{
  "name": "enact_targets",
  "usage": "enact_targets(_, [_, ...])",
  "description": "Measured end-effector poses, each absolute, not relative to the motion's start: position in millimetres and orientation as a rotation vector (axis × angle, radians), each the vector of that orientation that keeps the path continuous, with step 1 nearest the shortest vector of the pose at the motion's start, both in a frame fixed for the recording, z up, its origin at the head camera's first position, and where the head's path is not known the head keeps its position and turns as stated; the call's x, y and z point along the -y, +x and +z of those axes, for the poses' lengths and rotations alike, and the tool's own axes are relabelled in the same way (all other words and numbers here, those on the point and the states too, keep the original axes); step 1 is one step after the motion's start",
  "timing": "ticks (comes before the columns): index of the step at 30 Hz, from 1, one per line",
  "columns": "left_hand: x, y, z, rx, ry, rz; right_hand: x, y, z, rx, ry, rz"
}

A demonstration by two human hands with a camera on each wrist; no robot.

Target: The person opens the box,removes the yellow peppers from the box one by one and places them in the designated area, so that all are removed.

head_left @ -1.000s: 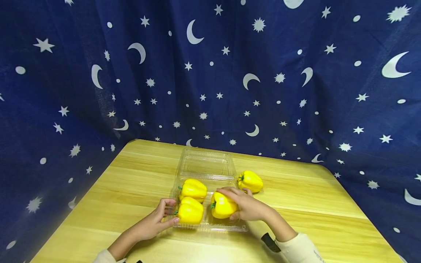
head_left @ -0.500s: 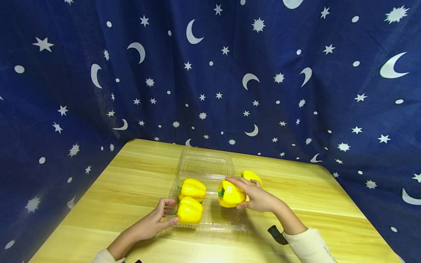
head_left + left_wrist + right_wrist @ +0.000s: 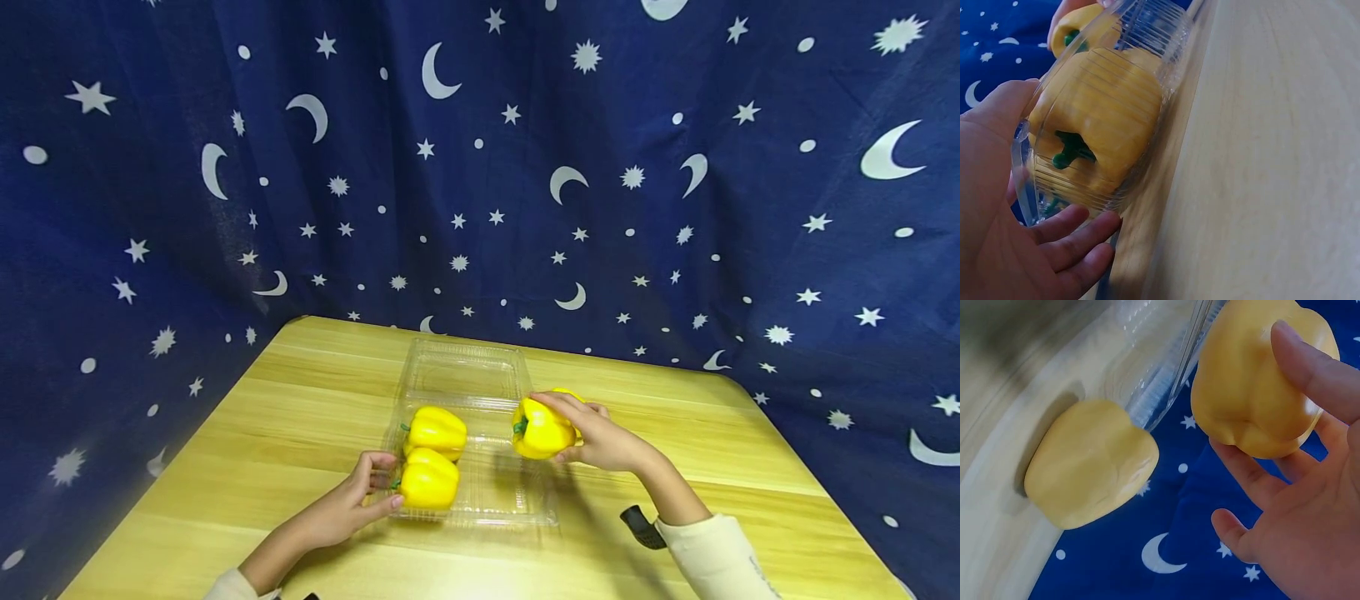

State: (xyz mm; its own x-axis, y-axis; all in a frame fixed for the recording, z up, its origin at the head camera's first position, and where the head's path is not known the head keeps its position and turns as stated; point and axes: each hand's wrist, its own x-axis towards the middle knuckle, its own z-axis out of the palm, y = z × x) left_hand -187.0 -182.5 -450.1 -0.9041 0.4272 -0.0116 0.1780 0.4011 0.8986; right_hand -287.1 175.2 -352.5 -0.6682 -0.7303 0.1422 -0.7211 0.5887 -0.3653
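In the head view, two yellow bell peppers, a far one point(image 3: 435, 430) and a near one point(image 3: 429, 480), lie in the left half of a clear plastic clamshell container point(image 3: 491, 500). My right hand point(image 3: 600, 437) grips a third bell pepper point(image 3: 542, 429) above the container's right edge, its green stem facing left; thumb and fingers span it point(image 3: 1254, 381) in the right wrist view. My left hand point(image 3: 341, 504) touches the container's near left corner, fingers point(image 3: 1075, 250) lightly bent along the ribbed wall and thumb at the rim in the left wrist view.
Another yellow bell pepper point(image 3: 1091, 465) sits on the table outside the container, mostly hidden behind my right hand in the head view. The container's lid point(image 3: 468, 372) lies folded back on the wooden table point(image 3: 315, 400). A blue star-and-moon cloth point(image 3: 480, 167) hangs behind.
My right hand has lifted the bell pepper from the container's right half and moved it away and to the right, partly covering the pepper outside. My left hand stays at the corner.
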Motion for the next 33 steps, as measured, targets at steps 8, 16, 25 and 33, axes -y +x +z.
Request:
enact_targets(8, [181.8,-189.1,-454.1,-2.427,0.534,1.5,-198.8,-296.2,-349.6,-2.864,-1.246,-0.653])
enact_targets(16, [181.5,-189.7,-455.0,-2.418,0.535,1.502,-228.1,-310.2,-351.3,-2.897,-1.114,-0.722])
enact_targets(25, [182.9,-188.7,-456.3,-2.456,0.53,1.489,-255.2,-327.2,-355.8,-2.866,-1.056,-0.834])
enact_targets(33, [182.9,-189.1,-455.8,-2.449,0.534,1.495,-279.3,-338.6,-358.6,-2.897,-0.937,-0.822])
